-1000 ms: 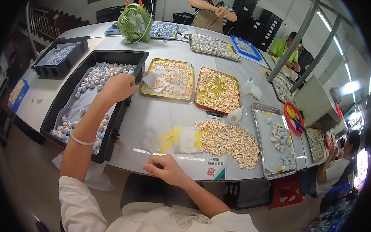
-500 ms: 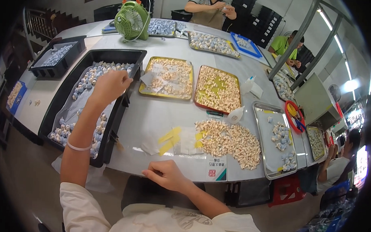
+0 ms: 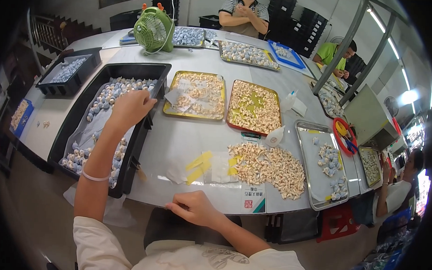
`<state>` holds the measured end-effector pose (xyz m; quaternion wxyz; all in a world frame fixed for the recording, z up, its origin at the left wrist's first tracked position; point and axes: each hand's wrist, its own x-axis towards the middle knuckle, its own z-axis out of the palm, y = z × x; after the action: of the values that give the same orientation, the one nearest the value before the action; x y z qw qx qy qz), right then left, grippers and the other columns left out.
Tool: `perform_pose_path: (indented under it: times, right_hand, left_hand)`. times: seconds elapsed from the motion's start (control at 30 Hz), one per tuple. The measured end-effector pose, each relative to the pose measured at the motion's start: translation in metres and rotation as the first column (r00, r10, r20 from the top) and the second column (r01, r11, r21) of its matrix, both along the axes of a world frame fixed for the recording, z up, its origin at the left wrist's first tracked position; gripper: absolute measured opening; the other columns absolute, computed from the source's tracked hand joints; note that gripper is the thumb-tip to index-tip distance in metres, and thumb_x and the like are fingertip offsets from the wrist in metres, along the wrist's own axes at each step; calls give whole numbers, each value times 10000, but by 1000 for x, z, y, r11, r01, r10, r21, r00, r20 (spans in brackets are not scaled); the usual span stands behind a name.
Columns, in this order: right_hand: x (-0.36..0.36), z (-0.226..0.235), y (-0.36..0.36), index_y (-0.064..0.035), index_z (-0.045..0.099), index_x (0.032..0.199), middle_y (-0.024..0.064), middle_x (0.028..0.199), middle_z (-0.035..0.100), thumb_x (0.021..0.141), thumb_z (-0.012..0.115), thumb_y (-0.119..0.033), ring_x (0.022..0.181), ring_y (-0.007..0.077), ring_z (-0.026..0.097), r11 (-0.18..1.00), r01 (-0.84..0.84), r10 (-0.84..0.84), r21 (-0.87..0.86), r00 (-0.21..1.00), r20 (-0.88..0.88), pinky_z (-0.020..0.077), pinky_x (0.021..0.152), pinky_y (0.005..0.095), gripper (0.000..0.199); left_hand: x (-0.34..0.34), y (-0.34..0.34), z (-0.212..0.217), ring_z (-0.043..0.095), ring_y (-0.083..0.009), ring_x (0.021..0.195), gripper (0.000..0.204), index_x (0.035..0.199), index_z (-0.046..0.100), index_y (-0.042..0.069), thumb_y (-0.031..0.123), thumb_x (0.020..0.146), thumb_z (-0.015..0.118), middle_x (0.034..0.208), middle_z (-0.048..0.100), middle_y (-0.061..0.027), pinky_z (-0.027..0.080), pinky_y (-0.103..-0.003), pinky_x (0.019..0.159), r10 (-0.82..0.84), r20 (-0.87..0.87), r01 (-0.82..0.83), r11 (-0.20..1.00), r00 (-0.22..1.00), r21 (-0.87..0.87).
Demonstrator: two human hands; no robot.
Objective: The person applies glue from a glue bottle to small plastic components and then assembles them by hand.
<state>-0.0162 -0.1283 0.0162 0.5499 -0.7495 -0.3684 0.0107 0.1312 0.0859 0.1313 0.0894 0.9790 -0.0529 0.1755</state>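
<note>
My left hand (image 3: 132,107) is over the right side of a large black tray (image 3: 57,141), its fingers curled closed and mostly turned from view. Small blue-and-cream pieces (image 3: 112,94) lie in that tray on white sheeting. Just off the table's front edge is my right hand (image 3: 194,208), thumb and fingers drawn together; whatever they hold, if anything, is hidden. Beyond it lie strips of yellow tape (image 3: 198,166) and white paper sheets (image 3: 220,167). To their right spreads a heap of small cream pieces (image 3: 272,171).
Two trays of cream pieces, a yellow-rimmed tray (image 3: 166,108) and a red-rimmed tray (image 3: 229,124), stand mid-table. A white squeeze bottle (image 3: 275,137) lies by the heap. A metal tray (image 3: 313,195) is at right, a green fan (image 3: 155,32) at the back. Co-workers sit around.
The co-worker across the table has brought both forearms together, crossed at the chest. My view has shifted slightly. Both my hands stay closed, in nearly the same places.
</note>
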Motion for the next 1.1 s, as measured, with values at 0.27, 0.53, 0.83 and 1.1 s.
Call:
perform_pose_path:
  times: [0.27,0.53,0.83,1.1]
  right_hand:
    - [-2,0,-3,-25,562,677,96,535,498,834,633,-203,447,221,435,999,-6,5,-46,1000,-25,345,450,310,248]
    - [-4,1,-1,-27,553,670,115,544,506,836,627,-209,470,279,464,999,12,-9,-51,998,60,363,462,345,257]
    - [2,5,-6,-25,524,670,168,616,545,855,579,-238,577,362,520,993,-8,10,-114,1000,13,398,515,404,288]
    - [-1,-7,2,-44,496,632,140,588,493,846,609,-229,548,336,515,997,0,9,-72,992,129,412,498,382,304]
  left_hand:
    - [-4,-7,0,614,-343,684,324,693,620,24,318,826,584,685,625,-152,485,-427,629,-15,1,15,1000,1000,4]
    - [-3,-9,-10,617,-343,691,378,703,651,9,319,872,515,702,628,-169,487,-429,633,-12,34,10,999,999,44]
    - [3,-17,-18,617,-346,697,347,716,654,14,316,845,541,727,629,-170,488,-439,638,-20,-11,20,996,1000,92]
    - [-3,-11,-25,627,-345,686,343,713,654,39,319,858,519,720,634,-181,491,-442,631,31,-71,-18,983,997,184]
